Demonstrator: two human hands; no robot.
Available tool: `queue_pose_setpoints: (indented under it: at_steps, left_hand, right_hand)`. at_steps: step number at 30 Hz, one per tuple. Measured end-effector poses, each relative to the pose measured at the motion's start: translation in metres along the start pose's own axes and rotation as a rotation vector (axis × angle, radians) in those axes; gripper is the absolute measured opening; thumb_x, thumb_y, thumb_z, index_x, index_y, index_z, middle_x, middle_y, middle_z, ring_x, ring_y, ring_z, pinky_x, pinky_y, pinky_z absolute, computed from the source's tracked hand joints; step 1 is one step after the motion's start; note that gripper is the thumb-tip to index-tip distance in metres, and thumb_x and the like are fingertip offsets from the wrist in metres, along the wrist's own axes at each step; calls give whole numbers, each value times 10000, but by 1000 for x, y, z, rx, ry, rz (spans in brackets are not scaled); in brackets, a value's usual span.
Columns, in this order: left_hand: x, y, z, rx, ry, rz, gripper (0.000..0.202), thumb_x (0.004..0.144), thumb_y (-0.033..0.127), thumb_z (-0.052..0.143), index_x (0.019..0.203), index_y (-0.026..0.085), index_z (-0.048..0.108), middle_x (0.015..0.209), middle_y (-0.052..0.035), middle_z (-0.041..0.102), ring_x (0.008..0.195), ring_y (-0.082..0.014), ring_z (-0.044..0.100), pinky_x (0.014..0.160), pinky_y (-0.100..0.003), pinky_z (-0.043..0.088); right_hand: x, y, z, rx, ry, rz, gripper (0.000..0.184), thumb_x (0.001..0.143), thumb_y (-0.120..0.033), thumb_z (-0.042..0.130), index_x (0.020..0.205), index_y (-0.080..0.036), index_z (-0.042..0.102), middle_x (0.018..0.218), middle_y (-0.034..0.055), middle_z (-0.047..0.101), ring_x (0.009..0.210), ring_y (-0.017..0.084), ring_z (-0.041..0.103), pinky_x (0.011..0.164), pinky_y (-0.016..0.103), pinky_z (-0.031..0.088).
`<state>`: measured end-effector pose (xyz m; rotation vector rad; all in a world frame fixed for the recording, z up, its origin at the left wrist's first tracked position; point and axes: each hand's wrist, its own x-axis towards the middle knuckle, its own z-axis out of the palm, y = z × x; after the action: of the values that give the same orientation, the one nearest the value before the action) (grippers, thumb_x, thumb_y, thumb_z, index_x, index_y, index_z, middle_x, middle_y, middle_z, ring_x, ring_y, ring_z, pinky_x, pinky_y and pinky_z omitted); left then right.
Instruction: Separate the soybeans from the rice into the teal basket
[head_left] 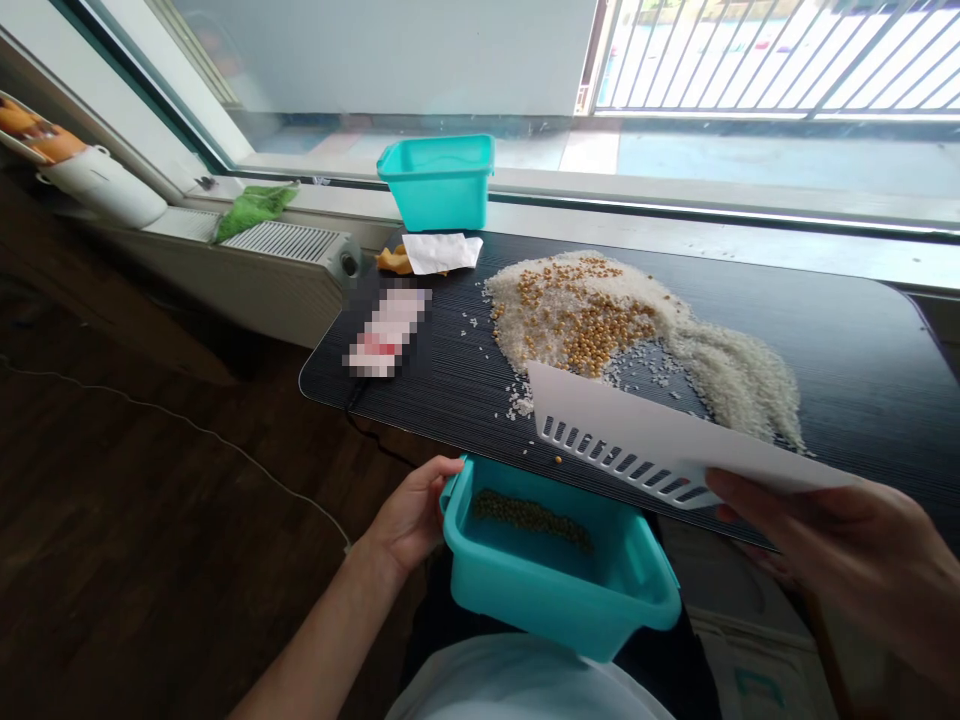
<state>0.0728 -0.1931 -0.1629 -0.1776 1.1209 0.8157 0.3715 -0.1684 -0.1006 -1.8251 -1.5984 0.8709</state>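
My left hand (412, 515) grips the left rim of a teal plastic bin (555, 590) held below the near edge of the black table (862, 340). A thin line of beans (532, 515) lies on the bin's floor. My right hand (855, 565) holds a white slotted plastic scoop (660, 440), whose flat blade rests on the table over the edge, just in front of a spread pile of white rice mixed with yellow beans (592, 310). One loose bean (559, 460) lies by the scoop near the table edge.
A second teal bin (439, 180) stands on the window ledge at the back. White paper (441, 252) and a small packet (386, 335) lie on the table's left part. A radiator with a green cloth (255, 207) is to the left, above a dark wooden floor.
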Motion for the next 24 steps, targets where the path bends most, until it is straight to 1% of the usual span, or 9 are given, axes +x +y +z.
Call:
queue_pose_setpoints:
  at_steps: [4, 6, 8, 10, 12, 15, 17, 21, 24]
  left_hand:
    - [1, -3, 3, 1, -5, -13, 301, 813, 112, 461, 525, 133, 545, 437, -3, 568, 397, -76, 510, 465, -180, 451]
    - [2, -5, 5, 6, -2, -13, 304, 813, 115, 463, 518, 136, 535, 431, -2, 564, 382, -74, 501, 446, -179, 439]
    - [3, -7, 5, 16, 1, -12, 293, 810, 123, 474, 523, 138, 531, 430, -1, 564, 375, -76, 497, 443, -186, 439]
    - [2, -10, 6, 30, 1, -14, 261, 812, 129, 481, 561, 132, 552, 461, -10, 592, 397, -85, 521, 474, -198, 462]
    - [1, -13, 8, 41, -2, -16, 225, 819, 126, 475, 621, 120, 581, 514, -25, 631, 439, -95, 559, 523, -212, 488]
    - [1, -18, 11, 29, -2, -16, 201, 811, 109, 492, 628, 132, 570, 509, -8, 624, 438, -92, 557, 513, -211, 484]
    - [2, -22, 15, 16, 0, -23, 207, 802, 95, 503, 606, 142, 552, 477, 7, 600, 417, -86, 539, 486, -198, 468]
    - [4, -32, 23, 55, 16, -55, 153, 800, 132, 534, 657, 120, 587, 543, -33, 639, 484, -122, 588, 557, -244, 502]
    - [4, -38, 29, 24, 13, -81, 147, 791, 129, 548, 649, 122, 586, 530, -24, 621, 479, -124, 579, 587, -260, 512]
  right_hand:
    - [-9, 21, -13, 81, -117, 127, 237, 510, -490, 754, 571, -261, 752, 571, 26, 725, 534, 245, 672, 413, 278, 549]
    - [-13, 25, -15, 126, -203, 149, 238, 516, -490, 756, 578, -260, 755, 593, 27, 732, 549, 251, 679, 430, 284, 561]
    - [-17, 24, -13, 153, -220, 177, 254, 529, -498, 751, 552, -245, 749, 591, 35, 732, 552, 257, 682, 447, 290, 568]
    - [-20, 24, -10, 183, -123, 212, 270, 527, -496, 755, 533, -226, 741, 573, 44, 725, 557, 262, 683, 472, 294, 574]
    - [-22, 29, -9, 244, 45, 249, 261, 511, -467, 774, 536, -210, 736, 579, 50, 725, 579, 273, 689, 500, 307, 579]
    - [-25, 44, -15, 311, 364, 282, 269, 525, -422, 787, 680, -204, 758, 665, 42, 747, 612, 273, 697, 540, 336, 587]
    - [-28, 52, -21, 286, 494, 291, 293, 543, -421, 781, 731, -198, 755, 679, 42, 748, 630, 270, 700, 553, 341, 586]
    - [-27, 55, -15, 245, 446, 258, 307, 579, -467, 737, 691, -181, 741, 576, 55, 716, 577, 271, 690, 534, 352, 578]
    - [-19, 47, -2, 248, 389, 154, 275, 593, -467, 716, 682, -208, 738, 520, 28, 690, 577, 259, 686, 563, 339, 576]
